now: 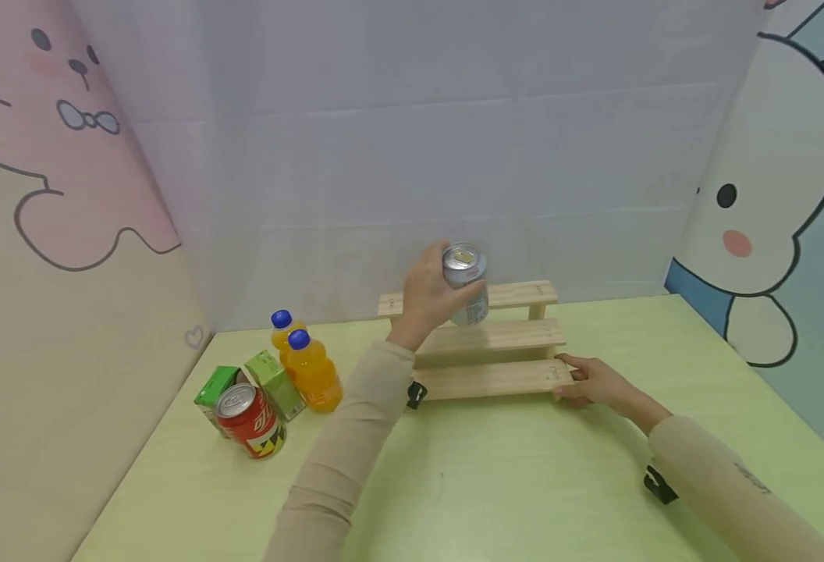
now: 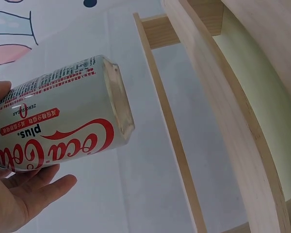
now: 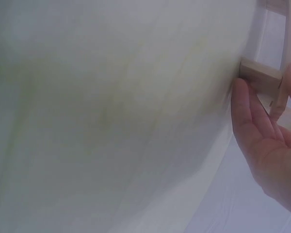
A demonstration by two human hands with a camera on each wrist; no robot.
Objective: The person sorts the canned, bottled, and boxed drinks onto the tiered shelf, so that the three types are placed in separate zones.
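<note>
A silver-white Coca-Cola Plus soda can (image 1: 471, 311) is held by my left hand (image 1: 427, 293), thumb on one side and fingers on the other. Red lettering and a bare bottom rim show on the can (image 2: 63, 116) in the left wrist view. It overlaps the upper steps of a three-tier wooden rack (image 1: 489, 380) in the head view. My right hand (image 1: 598, 382) grips the right end of the rack's lowest step. In the right wrist view, the fingers (image 3: 242, 109) lie under the wooden step end, with the thumb partly cut off at the frame's edge.
At left on the pale green table (image 1: 496, 484) stand a red soda can (image 1: 250, 421), two orange juice bottles (image 1: 317, 375) with blue caps, and two green drink cartons (image 1: 275, 382). A pale curtain (image 1: 314, 172) hangs behind the rack.
</note>
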